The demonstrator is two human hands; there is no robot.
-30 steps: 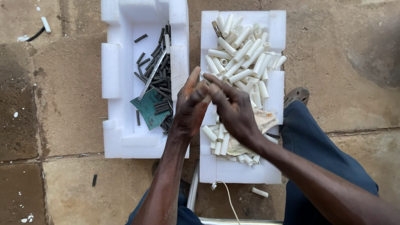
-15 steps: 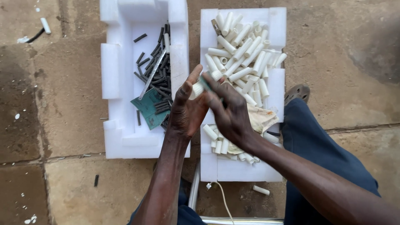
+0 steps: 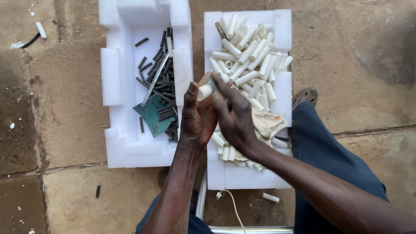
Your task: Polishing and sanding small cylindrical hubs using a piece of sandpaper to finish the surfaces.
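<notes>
While the two hands stayed pressed together over the gap between the trays through the earlier views, they have now drawn slightly toward the person and turned, so that a white tube shows plainly between them. The left hand is clamped around the lower end of that tube, thumb up along its side; the right hand closes over it from the right, fingers touching the tube's top, and something thin and dark-green seems to sit under those fingers — too hidden to name. So the tube is up off the pile and held in both hands, just above the inner edge of the right foam tray, which holds a heap of white tubes and a crumpled tan cloth. To its left, the left foam tray carries short black pieces, a metal strip and a green circuit board — unchanged. Judging by this, the held tube is being worked on, not set down.
</notes>
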